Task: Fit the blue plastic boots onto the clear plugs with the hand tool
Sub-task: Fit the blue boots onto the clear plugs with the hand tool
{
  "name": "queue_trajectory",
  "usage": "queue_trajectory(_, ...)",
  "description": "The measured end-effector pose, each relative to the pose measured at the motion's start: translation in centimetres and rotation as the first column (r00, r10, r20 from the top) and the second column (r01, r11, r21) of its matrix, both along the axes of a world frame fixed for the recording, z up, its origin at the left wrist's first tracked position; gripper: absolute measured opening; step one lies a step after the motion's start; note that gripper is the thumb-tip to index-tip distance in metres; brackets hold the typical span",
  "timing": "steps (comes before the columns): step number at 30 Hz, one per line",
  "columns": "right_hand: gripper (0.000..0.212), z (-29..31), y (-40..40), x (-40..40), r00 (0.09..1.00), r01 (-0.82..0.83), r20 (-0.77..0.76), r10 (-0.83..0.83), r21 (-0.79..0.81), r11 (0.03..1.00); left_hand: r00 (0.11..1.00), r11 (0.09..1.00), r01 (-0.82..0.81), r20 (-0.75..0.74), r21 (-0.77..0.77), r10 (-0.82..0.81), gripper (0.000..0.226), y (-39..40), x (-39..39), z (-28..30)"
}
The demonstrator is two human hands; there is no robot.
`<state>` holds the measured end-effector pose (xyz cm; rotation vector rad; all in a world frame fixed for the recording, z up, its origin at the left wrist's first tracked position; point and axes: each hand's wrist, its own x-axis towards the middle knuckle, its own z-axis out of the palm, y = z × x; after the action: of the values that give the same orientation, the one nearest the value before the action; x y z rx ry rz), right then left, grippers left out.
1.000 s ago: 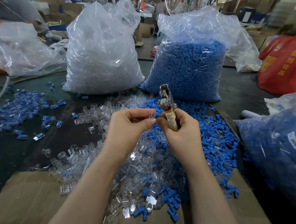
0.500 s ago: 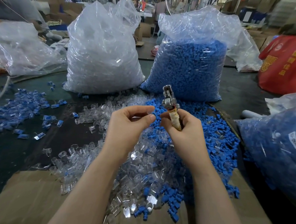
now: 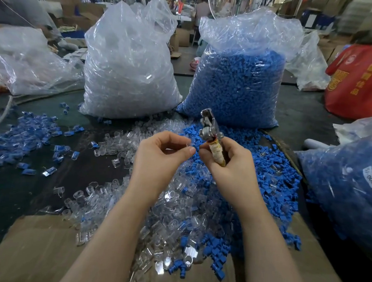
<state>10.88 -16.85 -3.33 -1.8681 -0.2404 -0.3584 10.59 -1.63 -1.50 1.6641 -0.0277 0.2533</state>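
Note:
My right hand (image 3: 231,166) grips the hand tool (image 3: 211,131) by its tape-wrapped handle, with the metal head pointing up and away from me. My left hand (image 3: 164,154) is level with it, its thumb and forefinger pinched together just left of the handle on a small clear plug (image 3: 188,144) that is barely visible. Both hands hover above the table. Below them a loose heap of clear plugs (image 3: 154,209) merges into a heap of blue boots (image 3: 266,168).
A big bag of clear plugs (image 3: 128,70) and a bag of blue boots (image 3: 237,85) stand behind the heaps. Fitted blue pieces (image 3: 16,133) lie scattered at left. Another blue-filled bag (image 3: 353,185) is at right, with a red bag (image 3: 361,80) behind it. Cardboard (image 3: 40,251) covers the near edge.
Almost nothing has moved. The fingertips of both hands have shifted slightly where they meet beside the tool handle, and the tool head has rocked a little.

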Motion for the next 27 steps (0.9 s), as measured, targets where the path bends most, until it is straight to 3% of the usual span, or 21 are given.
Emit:
queue_trajectory(21, 0.004, 0.0, 0.1, -0.1, 0.999, -0.04, 0.022, 0.041, -0.057, 0.998, 1.0, 0.997, 0.007, -0.007, 0.073, -0.007, 0.02, 0.2, 0.0, 0.2)
queue_trajectory(27, 0.004, -0.2, -0.6, 0.1, 0.998, -0.017, -0.06, 0.015, -0.032, 0.999, 0.999, 0.987, 0.019, -0.045, -0.157, -0.026, 0.015, 1.0, 0.1, 0.2)
